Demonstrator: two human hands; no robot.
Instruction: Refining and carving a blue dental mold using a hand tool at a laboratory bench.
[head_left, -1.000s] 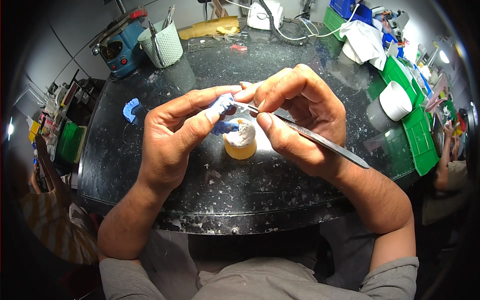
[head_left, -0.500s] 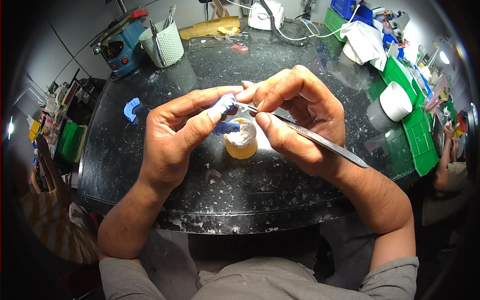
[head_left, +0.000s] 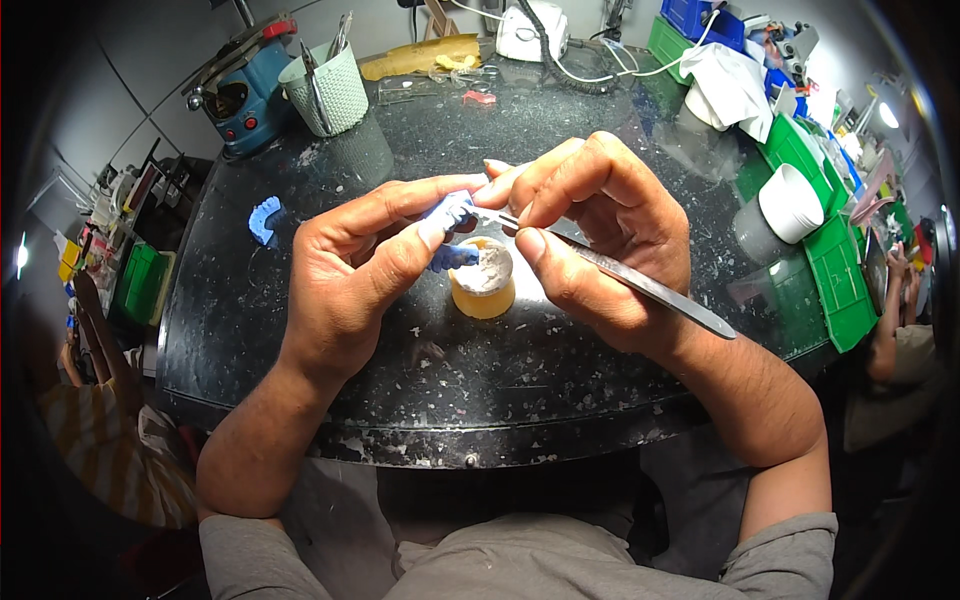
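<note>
A blue horseshoe-shaped dental model [head_left: 452,258] is pinched between the thumb and fingers of my left hand [head_left: 350,262]. My right hand [head_left: 610,225] grips a slim metal scalpel [head_left: 655,288] like a pen. Its tip meets the model's upper arm, close to my left fingertips. Below the model stands a small yellow cup [head_left: 482,304] with whitish powder or plaster inside; the model partly covers its opening. A second blue dental model [head_left: 263,220] lies apart on the black table, left of my left hand.
At the back left are a blue machine [head_left: 250,110] and a pale green basket [head_left: 340,95] of tools. A white device [head_left: 532,32] with a cable stands at the back. Green bins [head_left: 830,270] and a white cup [head_left: 792,203] line the right. Other people sit at both sides.
The dental model has tipped slightly in my left fingers, and the scalpel tip has shifted a little along with it. Both hands are nearly where they were.
</note>
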